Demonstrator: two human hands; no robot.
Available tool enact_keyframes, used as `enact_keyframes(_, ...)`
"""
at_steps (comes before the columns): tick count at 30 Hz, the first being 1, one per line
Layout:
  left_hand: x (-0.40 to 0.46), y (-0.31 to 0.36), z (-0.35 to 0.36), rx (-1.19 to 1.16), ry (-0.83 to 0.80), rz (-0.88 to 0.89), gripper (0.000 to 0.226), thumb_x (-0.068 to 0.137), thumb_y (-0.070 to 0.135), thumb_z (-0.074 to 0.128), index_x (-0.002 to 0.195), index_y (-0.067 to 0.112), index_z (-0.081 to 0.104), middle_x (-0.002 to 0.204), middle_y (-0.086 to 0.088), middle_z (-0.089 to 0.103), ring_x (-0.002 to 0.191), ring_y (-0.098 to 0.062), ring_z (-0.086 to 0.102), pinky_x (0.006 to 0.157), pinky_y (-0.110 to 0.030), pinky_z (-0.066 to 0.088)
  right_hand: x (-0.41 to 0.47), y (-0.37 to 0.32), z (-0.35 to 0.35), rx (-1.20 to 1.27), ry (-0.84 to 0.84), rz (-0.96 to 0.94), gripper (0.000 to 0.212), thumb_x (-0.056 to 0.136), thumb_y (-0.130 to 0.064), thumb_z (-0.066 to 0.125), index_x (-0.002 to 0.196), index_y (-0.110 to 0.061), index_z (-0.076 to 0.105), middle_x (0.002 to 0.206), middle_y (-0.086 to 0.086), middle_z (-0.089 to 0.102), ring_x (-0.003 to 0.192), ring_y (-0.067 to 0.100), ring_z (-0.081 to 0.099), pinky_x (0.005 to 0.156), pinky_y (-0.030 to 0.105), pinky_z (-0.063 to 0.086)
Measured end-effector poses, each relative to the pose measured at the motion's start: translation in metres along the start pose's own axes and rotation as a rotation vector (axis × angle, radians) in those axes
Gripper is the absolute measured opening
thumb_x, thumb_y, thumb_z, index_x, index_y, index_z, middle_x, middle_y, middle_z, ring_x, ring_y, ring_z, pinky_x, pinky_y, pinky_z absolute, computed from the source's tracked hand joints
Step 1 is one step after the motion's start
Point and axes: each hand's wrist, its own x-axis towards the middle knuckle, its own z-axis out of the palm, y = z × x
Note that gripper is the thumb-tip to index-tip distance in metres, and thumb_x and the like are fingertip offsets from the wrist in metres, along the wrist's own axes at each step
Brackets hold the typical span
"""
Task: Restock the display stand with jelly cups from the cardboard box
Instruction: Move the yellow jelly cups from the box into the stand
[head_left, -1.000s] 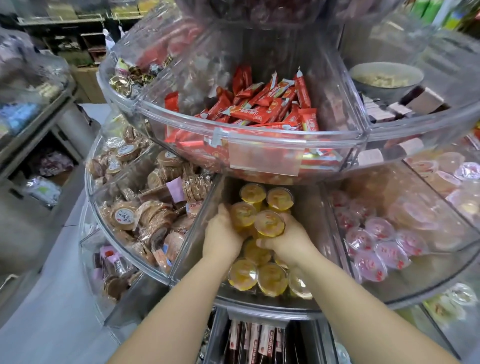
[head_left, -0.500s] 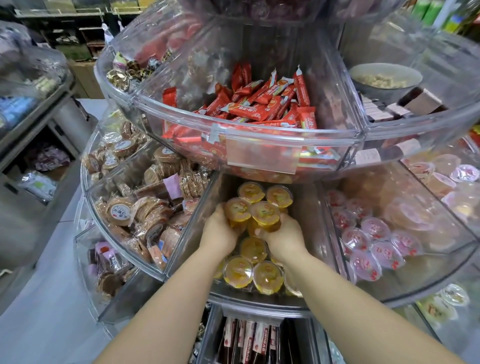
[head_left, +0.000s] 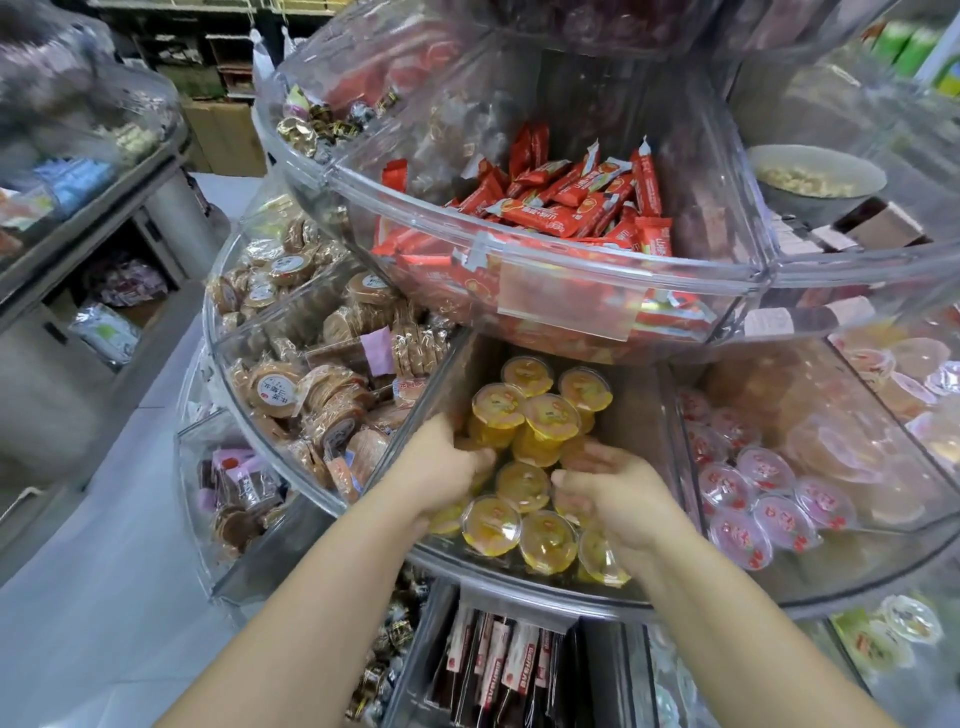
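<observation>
Yellow jelly cups piled in the middle wedge of the clear display stand, mid tier. Left hand in at the left of the pile, fingers curled in against the cups there, though can't really tell if actually gripping one. Right hand at the pile's right, fingers loosely bent, nothing pinched, just touching cups. Two stacked cups standing right between both hands. Just right of the right hand, pink jelly cups next wedge over. Left of the left hand, wrapped round biscuits. Above both, red snack bars up top.
</observation>
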Motion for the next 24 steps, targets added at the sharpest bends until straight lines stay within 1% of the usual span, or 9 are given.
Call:
enact_keyframes(2,-0.033,-0.003,-0.016,-0.104,-0.020,0.089,0.057,0.086,0.006,0.063,0.136,0.025,0.042,0.127,0.013,0.052,0.113,-0.006,0.054,0.094,-0.024,0.045,-0.020,-0.003,0.004,0.148,0.015,-0.004,0.051,0.080,0.005,0.066,0.125,-0.007,0.046,0.107,0.011,0.058,0.071,0.015,0.053,0.065,0.023,0.045)
enact_keyframes(4,-0.071,-0.010,-0.035,-0.181,0.028,0.211,0.046,0.086,0.008,0.062,0.122,0.036,0.054,0.123,0.021,0.059,0.111,0.005,0.056,0.091,-0.014,0.047,-0.048,-0.004,0.019,0.173,-0.051,-0.064,0.035,0.081,0.002,0.065,0.112,-0.010,0.053,0.093,0.006,0.059,0.070,0.014,0.052,0.066,0.023,0.046)
enact_keyframes(6,-0.109,-0.025,-0.057,-0.258,0.147,0.291,0.035,0.087,0.008,0.061,0.103,0.039,0.064,0.110,0.019,0.067,0.102,0.004,0.062,0.082,-0.008,0.047,-0.079,0.004,0.045,0.086,-0.171,-0.170,0.022,0.082,-0.004,0.066,0.099,-0.017,0.061,0.084,-0.001,0.059,0.073,0.012,0.054,0.065,0.022,0.048)
enact_keyframes(9,-0.156,-0.071,-0.087,-0.294,0.352,0.286,0.032,0.086,0.002,0.060,0.088,0.032,0.067,0.091,0.011,0.071,0.089,0.000,0.064,0.077,-0.009,0.048,-0.125,0.029,0.095,-0.035,-0.400,-0.274,0.018,0.083,-0.007,0.065,0.086,-0.025,0.063,0.069,-0.012,0.059,0.065,0.005,0.054,0.059,0.014,0.047)
enact_keyframes(12,-0.191,-0.150,-0.105,-0.295,0.496,0.132,0.030,0.086,0.000,0.059,0.085,0.029,0.064,0.081,0.008,0.068,0.077,0.003,0.061,0.072,-0.008,0.047,-0.152,0.087,0.142,-0.181,-0.588,-0.195,0.015,0.086,-0.006,0.061,0.089,-0.021,0.062,0.070,-0.011,0.060,0.066,0.006,0.054,0.061,0.014,0.046)
enact_keyframes(16,-0.226,-0.292,-0.101,-0.272,0.581,-0.171,0.028,0.088,0.004,0.059,0.084,0.031,0.063,0.081,0.005,0.064,0.067,0.005,0.057,0.065,-0.006,0.045,-0.152,0.210,0.180,-0.418,-0.703,0.070,0.013,0.088,-0.005,0.058,0.095,-0.016,0.060,0.081,0.004,0.053,0.074,0.013,0.052,0.065,0.017,0.043)
enact_keyframes(18,-0.240,-0.365,-0.085,-0.222,0.549,-0.324,0.026,0.088,0.004,0.059,0.085,0.030,0.060,0.080,0.002,0.063,0.069,-0.003,0.058,0.065,-0.011,0.047,-0.139,0.283,0.184,-0.569,-0.736,0.187,0.013,0.088,-0.002,0.058,0.099,-0.011,0.059,0.083,0.006,0.054,0.079,0.016,0.052,0.068,0.018,0.041)
enact_keyframes(21,-0.250,-0.468,-0.050,-0.195,0.414,-0.530,0.023,0.087,0.003,0.059,0.089,0.026,0.059,0.082,-0.005,0.065,0.082,-0.026,0.062,0.077,-0.034,0.048,-0.102,0.391,0.171,-0.813,-0.707,0.328,0.020,0.087,-0.006,0.061,0.107,-0.003,0.060,0.082,-0.001,0.055,0.083,0.016,0.051,0.069,0.019,0.039)
enact_keyframes(24,-0.246,-0.560,-0.006,-0.112,0.253,-0.707,0.022,0.087,0.007,0.059,0.107,0.017,0.060,0.090,-0.001,0.062,0.092,-0.024,0.062,0.081,-0.028,0.045,-0.061,0.488,0.154,-1.000,-0.641,0.470,0.022,0.086,-0.008,0.062,0.107,-0.007,0.057,0.086,0.003,0.054,0.078,0.017,0.050,0.060,0.021,0.038)
